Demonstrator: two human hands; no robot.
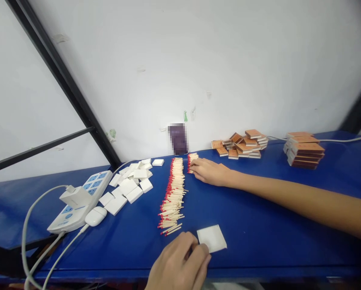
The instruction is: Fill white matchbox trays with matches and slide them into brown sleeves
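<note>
My left hand (178, 266) rests at the near edge of the blue table (258, 225), fingers curled onto the corner of a white matchbox tray (212, 238). My right hand (209, 171) reaches across the table, fingers closed on a small bunch of red-tipped matches (192, 160) near the wall. A long row of loose red-tipped matches (172, 193) lies between the two hands.
Several white inner trays (128, 187) lie heaped left of the matches. A white power strip (80, 199) with plugged adapter and cables sits at far left. Orange matchbox sleeves (242, 144) and a stack of them (304, 154) lie by the wall at right.
</note>
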